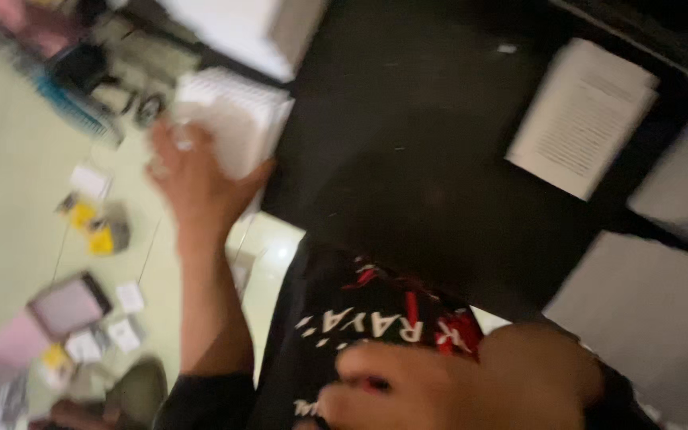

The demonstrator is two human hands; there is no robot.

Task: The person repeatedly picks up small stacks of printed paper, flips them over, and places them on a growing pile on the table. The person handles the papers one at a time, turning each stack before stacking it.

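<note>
Paper first: a thick white stack of sheets (pixel 236 127) lies at the left edge of the black table (pixel 408 159), and our left hand (pixel 193 179) is on it, fingers curled over the stack's near-left corner with the thumb stretched along its lower edge. The picture is blurred, so we cannot tell how firmly the fingers close on it. Our right hand (pixel 455 382) sits low in the view, fingers drawn together and pressed against the black shirt with red and white lettering (pixel 360 318) that we wear; whether it pinches the cloth we cannot tell.

Farther along the table, well apart from the stack, a printed white sheet (pixel 583 115) lies tilted near the upper right. A white box (pixel 240 28) stands just behind the stack. Down on the pale green floor (pixel 9 183) to our left we see scattered small white cards (pixel 89 181), yellow bits (pixel 93 231), and a dark-framed tablet-like panel (pixel 69 306).
</note>
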